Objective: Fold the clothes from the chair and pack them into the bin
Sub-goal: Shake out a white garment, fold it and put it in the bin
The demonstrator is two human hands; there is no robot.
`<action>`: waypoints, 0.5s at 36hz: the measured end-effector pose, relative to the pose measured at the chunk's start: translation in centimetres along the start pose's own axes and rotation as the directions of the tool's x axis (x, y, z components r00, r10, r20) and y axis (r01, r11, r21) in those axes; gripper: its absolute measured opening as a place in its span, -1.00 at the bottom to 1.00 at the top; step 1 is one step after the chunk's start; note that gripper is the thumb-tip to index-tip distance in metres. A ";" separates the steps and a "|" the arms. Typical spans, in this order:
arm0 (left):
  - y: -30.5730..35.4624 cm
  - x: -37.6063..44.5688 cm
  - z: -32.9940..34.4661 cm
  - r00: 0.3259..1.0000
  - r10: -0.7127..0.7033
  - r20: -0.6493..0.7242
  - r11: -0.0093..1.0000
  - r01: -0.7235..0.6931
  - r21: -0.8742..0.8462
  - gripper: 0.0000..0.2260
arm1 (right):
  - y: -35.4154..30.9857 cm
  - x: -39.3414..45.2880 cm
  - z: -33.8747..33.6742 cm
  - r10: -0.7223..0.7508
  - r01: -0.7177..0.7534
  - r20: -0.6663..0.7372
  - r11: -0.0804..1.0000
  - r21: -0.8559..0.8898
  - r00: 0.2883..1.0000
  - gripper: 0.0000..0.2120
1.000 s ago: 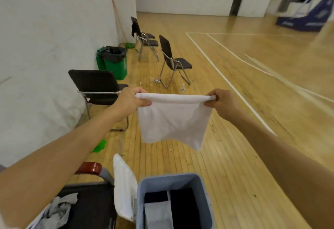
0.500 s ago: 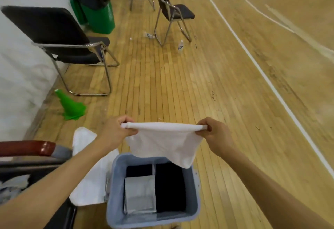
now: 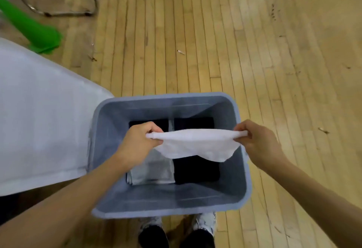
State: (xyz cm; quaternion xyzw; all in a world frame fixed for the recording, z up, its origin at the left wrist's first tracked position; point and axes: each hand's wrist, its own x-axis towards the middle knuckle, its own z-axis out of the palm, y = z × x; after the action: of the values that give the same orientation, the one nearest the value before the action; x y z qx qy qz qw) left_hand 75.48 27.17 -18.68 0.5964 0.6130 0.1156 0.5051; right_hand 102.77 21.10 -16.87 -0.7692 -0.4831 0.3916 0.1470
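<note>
A folded white cloth (image 3: 197, 146) hangs stretched over the open grey-blue bin (image 3: 168, 207) on the wooden floor. My left hand (image 3: 137, 142) pinches its left corner and my right hand (image 3: 258, 142) pinches its right corner; the loose lower edge droops into the bin. At the bin's bottom lie a folded grey garment (image 3: 152, 171) on the left and folded black garments (image 3: 195, 169) on the right and at the back.
A white cloth (image 3: 39, 114) drapes at the left, touching the bin's side. A green cone (image 3: 33, 30) lies on the floor at the upper left beside a chair's metal legs (image 3: 64, 13). My shoes (image 3: 176, 234) stand just behind the bin.
The view has tipped down from the room to straight over the bin. Both hands have lowered the white cloth from chest height to the bin's opening, still holding its two corners.
</note>
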 end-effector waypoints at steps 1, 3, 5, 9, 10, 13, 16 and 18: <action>-1.5 0.5 1.2 1.000 -0.009 0.007 1.000 0.009 -0.003 -0.87 | 1.4 0.4 1.3 0.009 -0.008 0.022 0.999 -0.034 1.000 -0.82; -3.8 0.9 2.9 0.999 -0.029 0.029 1.000 0.029 0.002 -0.83 | 3.5 0.6 3.1 0.032 -0.027 0.061 0.996 -0.082 0.998 -0.82; -6.2 1.1 4.7 0.998 -0.046 0.034 0.999 0.046 0.010 -0.75 | 5.7 0.7 4.8 0.058 -0.046 0.092 0.991 -0.124 0.994 -0.81; -10.3 0.2 7.7 0.986 -0.130 0.109 0.991 0.131 -0.002 -0.76 | 8.9 -0.7 7.7 0.120 -0.068 0.190 0.963 -0.259 0.974 -0.84; -11.3 -0.5 8.3 0.975 -0.159 0.157 0.987 0.160 0.009 -0.81 | 9.6 -1.3 8.4 0.123 -0.061 0.214 0.960 -0.275 0.969 -0.82; -13.6 -2.3 9.7 0.941 -0.210 0.266 0.977 0.208 0.037 -0.88 | 10.7 -3.3 9.5 0.122 -0.009 0.307 0.939 -0.345 0.944 -0.82; -15.4 -3.8 10.6 0.909 -0.236 0.343 0.972 0.227 0.066 -0.94 | 11.7 -4.6 10.3 0.116 0.067 0.383 0.899 -0.434 0.916 -0.78; -16.3 -4.2 10.9 0.895 -0.235 0.378 0.972 0.220 0.085 -0.96 | 11.9 -4.8 10.8 0.112 0.101 0.392 0.869 -0.485 0.913 -0.76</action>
State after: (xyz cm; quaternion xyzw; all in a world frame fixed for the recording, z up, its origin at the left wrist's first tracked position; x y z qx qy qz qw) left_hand 72.79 14.32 -33.80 0.5418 0.5695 -0.0761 0.6135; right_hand 101.06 9.49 -28.87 -0.6837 -0.5845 0.4066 -0.1599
